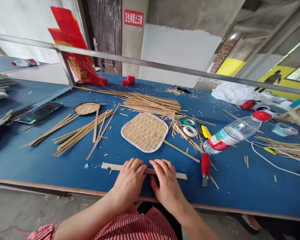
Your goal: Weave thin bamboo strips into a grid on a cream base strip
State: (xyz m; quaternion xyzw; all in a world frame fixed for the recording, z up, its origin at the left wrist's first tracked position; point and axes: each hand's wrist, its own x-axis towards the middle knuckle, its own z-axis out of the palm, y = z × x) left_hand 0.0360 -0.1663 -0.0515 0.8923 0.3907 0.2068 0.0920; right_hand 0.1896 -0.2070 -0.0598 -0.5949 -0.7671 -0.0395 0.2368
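Note:
Near the table's front edge, my left hand (130, 179) and my right hand (168, 184) rest side by side, fingers curled over a flat strip. Both hands are closed on this strip (150, 171), whose brownish middle shows between my fingertips. A pale, fabric-like band (112, 166) sticks out past my left hand, and its other end comes out beyond my right hand. How the brownish and pale pieces join is hidden under my fingers. Just behind my hands lies a woven bamboo panel (145, 132) with rounded corners and a white border.
Bamboo strips (150, 102) are heaped behind the panel; more strips (82, 134) lie left. On the right are a red-handled knife (205, 168), white tape roll (190, 131), green tape roll (189, 122) and tilted plastic bottle (230, 134). A phone (39, 112) lies left. A metal rail (150, 62) crosses behind.

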